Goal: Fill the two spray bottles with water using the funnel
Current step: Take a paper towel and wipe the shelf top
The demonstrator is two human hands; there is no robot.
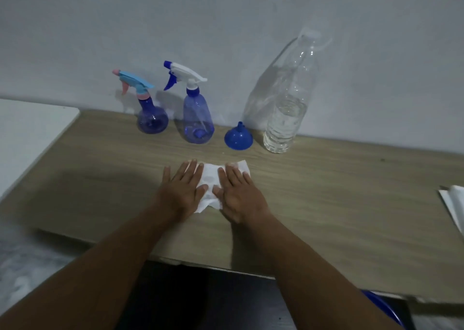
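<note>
Lying straight, the fingers (pixel 190 171) of the left hand (pixel 182 191) and right hand (pixel 238 194) press a white tissue (pixel 211 179) on the table (pixel 351 191). Beyond stand the round spray bottle (pixel 152 121), taller spray bottle (pixel 198 121), upended funnel (pixel 238 139) and water bottle (pixel 286 118), perhaps a third full.

Tissue (pixel 212 183) partly covered by left hand (pixel 182 191) and right hand (pixel 238 195), white sheet (pixel 454 204) cut by right edge (kind unclear), blue object (pixel 381 307) mostly hidden below table (pixel 351 204).

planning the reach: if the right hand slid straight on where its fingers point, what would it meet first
Likely the blue funnel, mouth-down past the tissue under the right hand; depth is unclear.
</note>
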